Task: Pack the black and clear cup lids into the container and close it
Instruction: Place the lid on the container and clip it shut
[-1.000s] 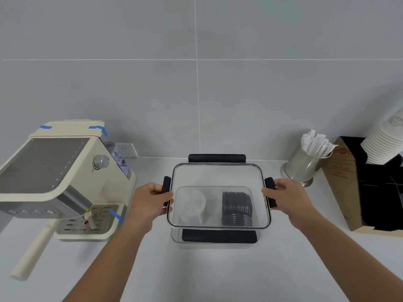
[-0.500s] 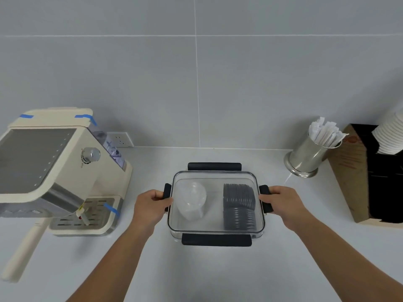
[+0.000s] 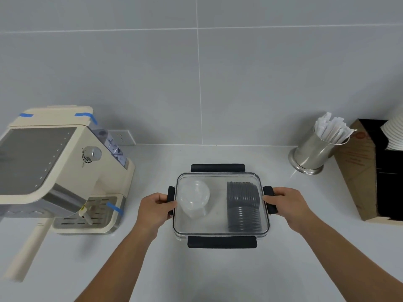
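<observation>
Clear container (image 3: 220,229) sits mid-counter; left hand (image 3: 156,211) and right hand (image 3: 289,207) grip its side latches.

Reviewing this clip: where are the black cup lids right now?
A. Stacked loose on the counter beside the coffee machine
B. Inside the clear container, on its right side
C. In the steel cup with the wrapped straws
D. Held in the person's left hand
B: the black cup lids show through the clear lid as a ribbed stack in the right half of the container, with the clear cup lids to their left.
</observation>
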